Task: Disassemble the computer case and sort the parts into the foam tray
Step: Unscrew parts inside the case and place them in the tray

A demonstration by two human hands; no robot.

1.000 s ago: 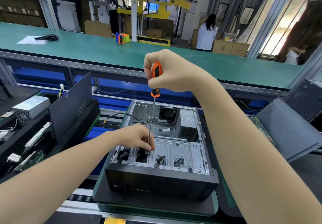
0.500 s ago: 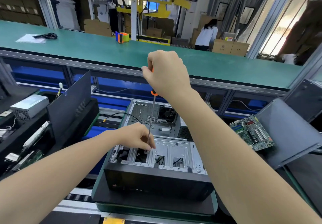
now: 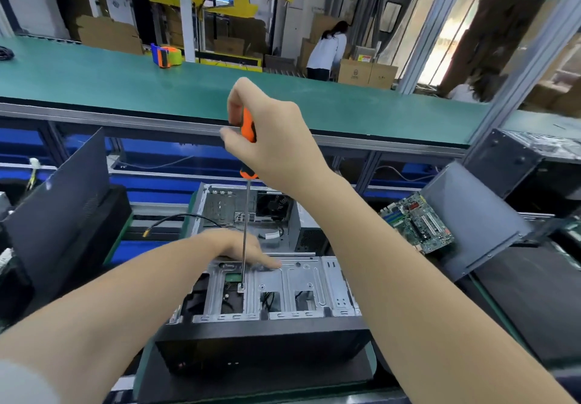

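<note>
— Computer case [image 3: 267, 344]?
— Lying open, centred on a dark pad [image 3: 251, 381].
— Fingers?
— Right hand [image 3: 276, 142] curled round the orange screwdriver [image 3: 248, 126], tip down on the drive cage [image 3: 298, 281]. Left hand [image 3: 239, 246] resting there, fingers straight.
— Around?
— Green bench [image 3: 125, 85] behind, motherboard [image 3: 418, 224] rightward. Screw too small to make out.

The screwdriver [image 3: 248, 126] stands upright in the computer case [image 3: 267, 350], right hand [image 3: 276, 145] atop it, left hand [image 3: 229, 243] on the frame behind the shaft. From the case, a motherboard [image 3: 418, 222] lies at three o'clock, a panel [image 3: 59, 202] at nine, the counter [image 3: 94, 79] at twelve.
</note>
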